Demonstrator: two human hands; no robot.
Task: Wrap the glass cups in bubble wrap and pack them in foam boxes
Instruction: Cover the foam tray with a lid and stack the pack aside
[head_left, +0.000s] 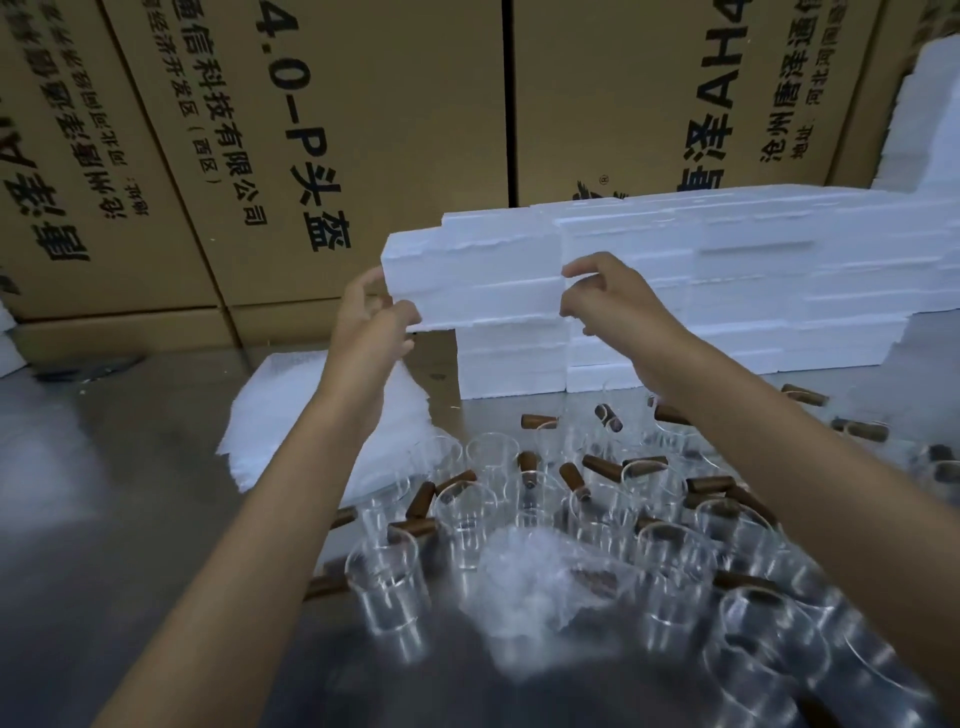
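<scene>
Two hands on one foam box (475, 283), head view only; left hand (371, 319) curled round its left end, thumb on the front face; right hand (605, 301) pinching its right end between thumb and fingers; box held out from the top of the foam stack (675, 291), clear of the counter (130, 467).

Handling, judged: foam looks very light and stiff but crumbly at the edges; a grip at both short ends, as now, suits it; hard pinching would likely dent it.

Glass cups (467, 514) stand crowded on the counter below the arms, many with brown handles (421, 501); thin, clear, slippery-looking, fragile; probably best taken round the body, one at a time, since neighbours touch and could knock.

One wrapped bundle (540, 582) of bubble wrap lies among the cups, soft and crushable; a pile of wrap sheets (270, 410) lies left, just beside the cups.

Cardboard cartons (363, 130) behind.
</scene>
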